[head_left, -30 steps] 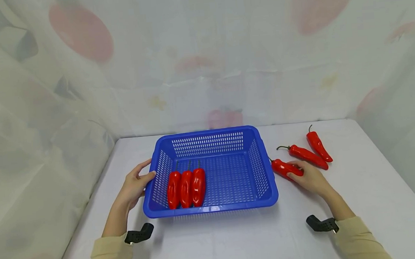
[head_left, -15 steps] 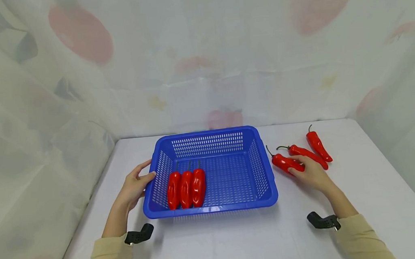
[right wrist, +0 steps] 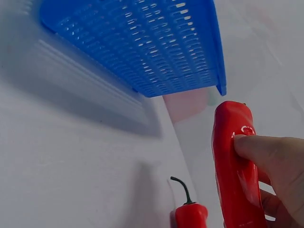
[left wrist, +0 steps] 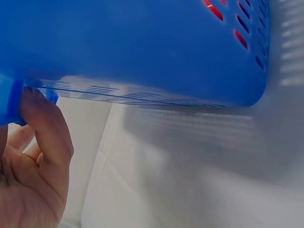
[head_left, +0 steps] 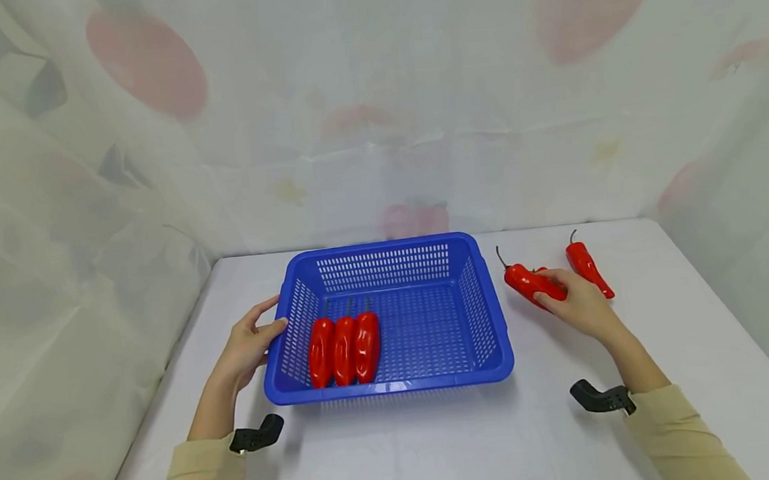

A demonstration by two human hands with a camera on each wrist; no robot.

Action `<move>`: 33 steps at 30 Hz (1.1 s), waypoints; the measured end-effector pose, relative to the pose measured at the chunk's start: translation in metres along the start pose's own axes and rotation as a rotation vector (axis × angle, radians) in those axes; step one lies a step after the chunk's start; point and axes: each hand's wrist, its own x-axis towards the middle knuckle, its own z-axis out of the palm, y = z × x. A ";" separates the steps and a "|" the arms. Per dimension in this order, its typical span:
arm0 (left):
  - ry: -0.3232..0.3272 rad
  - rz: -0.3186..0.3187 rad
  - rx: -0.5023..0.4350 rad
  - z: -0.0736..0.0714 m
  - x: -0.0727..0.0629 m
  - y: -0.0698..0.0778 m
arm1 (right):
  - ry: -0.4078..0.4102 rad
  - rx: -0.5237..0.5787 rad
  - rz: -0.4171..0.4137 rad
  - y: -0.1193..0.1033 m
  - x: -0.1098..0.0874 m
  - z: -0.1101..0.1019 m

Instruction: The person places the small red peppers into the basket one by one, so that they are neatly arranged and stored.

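Note:
My left hand [head_left: 247, 349] grips the left rim of a blue plastic basket [head_left: 392, 387], thumb on top. Its fingers hook at the rim in the left wrist view. Three red chili peppers [head_left: 344, 351] lie side by side in the basket's left part, stems pointing away. To the right of the basket, my right hand [head_left: 582, 303] pinches another red chili pepper [right wrist: 232, 166], raised off the table, between thumb and fingers. Its green stem points up and left in the head view. One more pepper [right wrist: 191, 216] is mostly hidden behind the held one in the head view.
A loose red pepper [head_left: 589, 269] lies on the white table [head_left: 442, 454] at the back right. Pale printed curtains [head_left: 374, 105] stand behind the table and at both sides.
My right hand has raised the pepper it holds and moved it slightly right and away, now covering most of the pepper behind. My left hand and the basket have stayed put.

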 end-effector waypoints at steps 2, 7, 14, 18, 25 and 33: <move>0.002 -0.002 -0.005 -0.002 0.003 -0.004 | 0.001 0.002 0.002 -0.003 0.001 -0.002; 0.009 0.001 0.000 -0.005 0.011 -0.015 | 0.008 0.000 -0.002 -0.010 0.004 -0.007; 0.020 0.007 0.016 -0.005 0.012 -0.018 | 0.001 -0.006 -0.017 -0.027 0.010 -0.016; 0.006 0.005 0.004 -0.002 0.006 -0.009 | -0.012 -0.004 -0.018 -0.036 0.013 -0.019; 0.018 0.004 0.009 -0.005 0.013 -0.018 | -0.030 0.002 -0.016 -0.048 0.018 -0.021; 0.019 0.002 0.005 -0.005 0.014 -0.019 | -0.039 0.006 -0.030 -0.062 0.025 -0.020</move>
